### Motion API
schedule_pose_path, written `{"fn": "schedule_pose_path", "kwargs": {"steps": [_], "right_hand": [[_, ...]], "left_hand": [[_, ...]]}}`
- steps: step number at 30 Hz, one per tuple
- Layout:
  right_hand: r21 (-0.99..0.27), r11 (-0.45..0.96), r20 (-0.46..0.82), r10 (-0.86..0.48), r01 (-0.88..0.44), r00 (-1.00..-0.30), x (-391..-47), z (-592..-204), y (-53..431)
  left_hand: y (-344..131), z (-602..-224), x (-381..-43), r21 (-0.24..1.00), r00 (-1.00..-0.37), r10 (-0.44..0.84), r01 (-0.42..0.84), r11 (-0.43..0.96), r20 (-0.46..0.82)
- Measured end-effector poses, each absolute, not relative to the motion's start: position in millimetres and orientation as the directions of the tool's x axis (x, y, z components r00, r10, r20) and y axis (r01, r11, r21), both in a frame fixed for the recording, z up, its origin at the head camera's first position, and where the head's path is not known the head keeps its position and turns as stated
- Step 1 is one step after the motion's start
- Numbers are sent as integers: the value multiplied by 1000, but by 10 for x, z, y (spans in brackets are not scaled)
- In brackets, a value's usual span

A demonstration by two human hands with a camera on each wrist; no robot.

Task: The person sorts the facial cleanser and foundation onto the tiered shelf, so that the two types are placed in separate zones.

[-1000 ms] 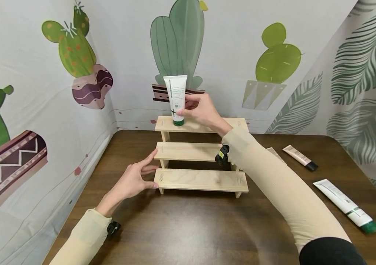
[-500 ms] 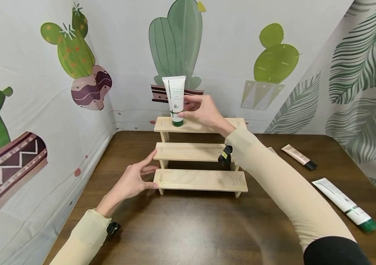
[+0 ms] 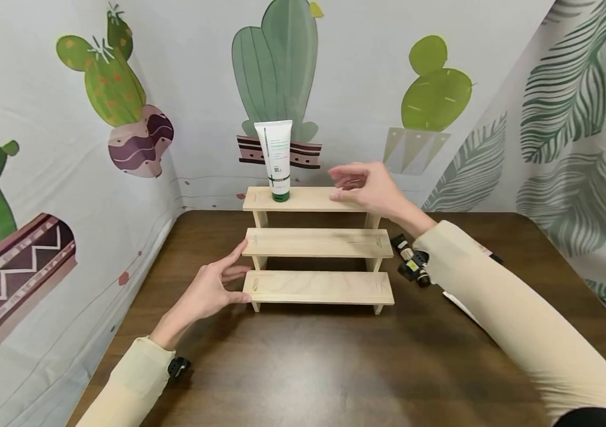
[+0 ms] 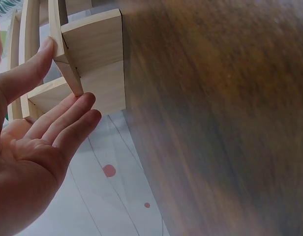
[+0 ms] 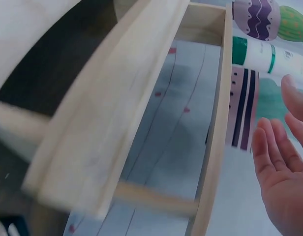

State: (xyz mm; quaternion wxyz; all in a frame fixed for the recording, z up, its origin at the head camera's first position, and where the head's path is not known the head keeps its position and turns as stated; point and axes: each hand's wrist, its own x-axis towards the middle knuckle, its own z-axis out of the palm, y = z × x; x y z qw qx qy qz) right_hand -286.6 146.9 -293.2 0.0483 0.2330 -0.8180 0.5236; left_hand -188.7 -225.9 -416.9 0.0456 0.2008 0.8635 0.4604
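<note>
A white tube with a green cap (image 3: 279, 157) stands upright on its cap at the left of the top step of a three-step wooden shelf (image 3: 319, 286). My right hand (image 3: 374, 187) hovers over the right part of that top step, apart from the tube, fingers and thumb spread with nothing between them. In the right wrist view the green-capped tube (image 5: 262, 55) lies beyond the fingertips. My left hand (image 3: 208, 293) touches the shelf's left end, index finger at the middle step and thumb at the bottom step. The left wrist view shows its fingers (image 4: 75, 128) fairly straight against the wood.
Right of the shelf, a small dark-ended item (image 3: 403, 246) lies beside the right wrist camera (image 3: 416, 265). A white tube's edge (image 3: 463, 308) and a dark-capped tube (image 3: 489, 254) are mostly hidden by the right sleeve. A cactus-print cloth (image 3: 356, 89) hangs behind the brown table (image 3: 303, 367).
My right hand has let go of the white tube and moved right, leaving it standing on the top step. My left hand stays at the shelf's left end.
</note>
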Motion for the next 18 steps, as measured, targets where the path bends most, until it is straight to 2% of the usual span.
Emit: {"fn": "schedule_pose_path", "kwargs": {"steps": [8, 18], "right_hand": [[-794, 402, 334, -339, -457, -879, -2548, -3079, 1945], [-672, 574, 367, -290, -468, -884, -2004, -3381, 2622]], "left_hand": [[-2316, -4197, -1909, 816, -916, 385, 308, 488, 116], [-2266, -4201, -1905, 832, -916, 387, 296, 469, 107]]}}
